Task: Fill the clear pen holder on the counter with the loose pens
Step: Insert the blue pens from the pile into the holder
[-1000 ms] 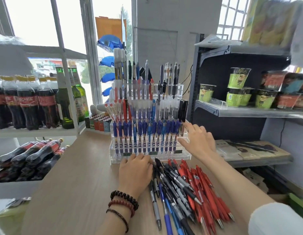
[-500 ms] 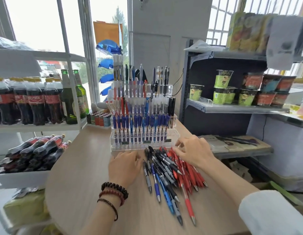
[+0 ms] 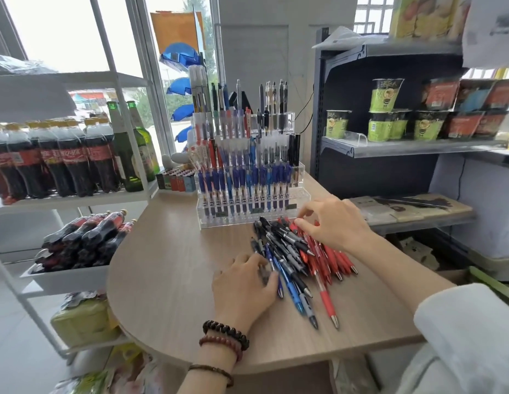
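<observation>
The clear tiered pen holder stands at the counter's far edge, its rows packed with blue, black and red pens. In front of it lies the pile of loose pens: black and blue ones on the left, red ones on the right. My left hand is at the pile's left edge, with thumb and fingers curled round a dark pen. My right hand hovers over the pile's far right, bent fingertips touching the tops of the red pens. Whether it pinches one is unclear.
The wooden counter has a rounded left edge. A white rack with cola bottles stands on the left, with a tray of lying bottles below. A dark shelf with cup noodles is on the right.
My right hand left the holder's right end and came down onto the red pens. My left hand slid back from the holder's base to the pile's left edge and curled round a pen.
</observation>
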